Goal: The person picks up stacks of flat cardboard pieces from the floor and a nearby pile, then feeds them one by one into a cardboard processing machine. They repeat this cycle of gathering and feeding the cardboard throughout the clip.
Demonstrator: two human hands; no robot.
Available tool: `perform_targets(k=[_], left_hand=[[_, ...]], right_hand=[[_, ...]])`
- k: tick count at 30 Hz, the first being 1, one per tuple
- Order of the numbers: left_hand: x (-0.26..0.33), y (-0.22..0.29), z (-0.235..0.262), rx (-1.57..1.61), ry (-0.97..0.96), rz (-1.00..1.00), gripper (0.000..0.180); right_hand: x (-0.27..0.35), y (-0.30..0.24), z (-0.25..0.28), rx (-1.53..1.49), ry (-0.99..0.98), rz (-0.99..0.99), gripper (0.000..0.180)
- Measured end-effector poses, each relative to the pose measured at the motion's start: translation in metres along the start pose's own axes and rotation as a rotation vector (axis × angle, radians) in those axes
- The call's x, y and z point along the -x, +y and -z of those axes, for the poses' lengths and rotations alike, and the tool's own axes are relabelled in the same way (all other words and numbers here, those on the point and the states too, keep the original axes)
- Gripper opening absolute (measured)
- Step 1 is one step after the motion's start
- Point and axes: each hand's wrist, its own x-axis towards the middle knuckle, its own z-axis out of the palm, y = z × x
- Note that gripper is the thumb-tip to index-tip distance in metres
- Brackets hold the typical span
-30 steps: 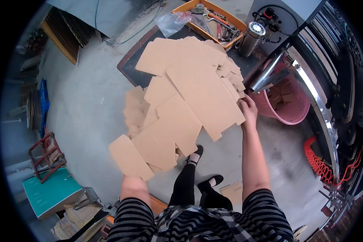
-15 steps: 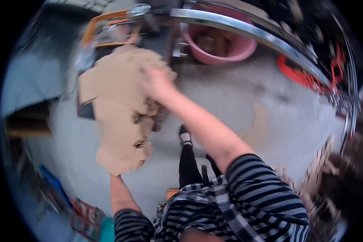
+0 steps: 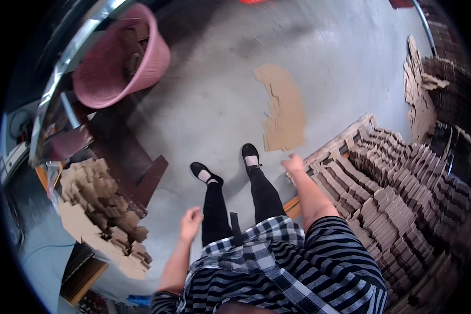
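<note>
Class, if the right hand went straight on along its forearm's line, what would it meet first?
Likely the flat brown cardboard lying on the floor ahead of the right hand; depth is unclear, so it might pass above instead.

Head view: one fisheye, left of a side-by-side pair, mounted on the person's head, facing steeply down to the floor (image 3: 209, 104), straight edges bowed toward a dark rim. Nearest the lens: the shirt (image 3: 298, 251), 5 o'clock. Farther off: shoes (image 3: 250, 153) near centre, left hand (image 3: 191, 223) at 7, right hand (image 3: 294, 163) at 3, basket (image 3: 102, 78) at 10.
</note>
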Motion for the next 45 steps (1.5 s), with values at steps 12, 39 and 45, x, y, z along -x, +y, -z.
perform_targets(k=[12,39,45], left_hand=[[-0.299,0.105,-0.254,-0.114,-0.449,-0.07,0.052],[-0.399,0.102,-0.338,0.165,-0.188,0.048,0.066],[-0.36,0.064,-0.275,0.007,-0.196,0.056,0.063]], right_hand=[[-0.284,0.141,-0.007,-0.424,0.207,-0.004,0.08],[-0.3,0.123,-0.013,-0.884,-0.237,0.19,0.043],[-0.252,0.086,0.006,-0.422,-0.287,0.191,0.027]])
